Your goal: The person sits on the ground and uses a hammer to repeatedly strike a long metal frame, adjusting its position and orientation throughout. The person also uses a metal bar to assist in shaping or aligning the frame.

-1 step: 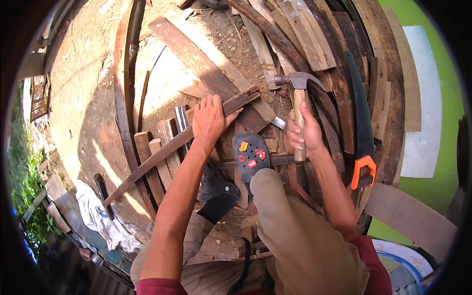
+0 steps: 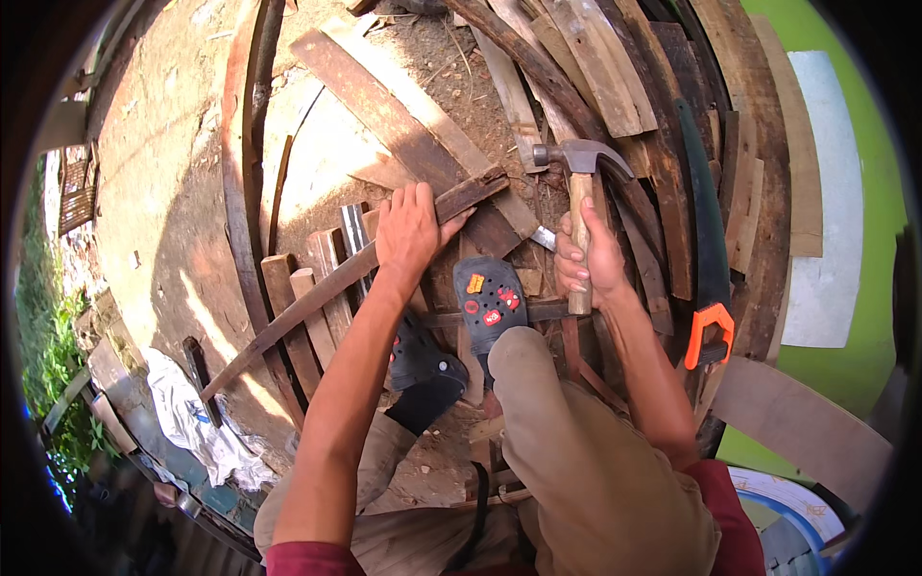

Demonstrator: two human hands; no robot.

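Note:
My left hand (image 2: 411,230) is closed over a long, narrow wooden strip (image 2: 307,300). The strip runs slantwise from lower left to upper right, its far end crossing wider boards (image 2: 384,106) on the ground. In my right hand (image 2: 597,252) is a claw hammer (image 2: 581,197), gripped round its wooden handle. The steel head points away from me, with the claw curving right, and it is held apart from the strip. Close by the right hand, a small silvery cylindrical piece (image 2: 545,238) shows beside the boards. My dark clogs (image 2: 488,300) are between my hands.
A handsaw (image 2: 709,240) with an orange handle lies on the right, along a pile of planks (image 2: 615,77). Short wood pieces (image 2: 293,331) lie left of my feet. A white sack (image 2: 197,422) is at the lower left. The green wall (image 2: 855,384) borders the right side.
My right hand and the hammer have shifted very slightly left. The left hand and the wooden strip look unmoved.

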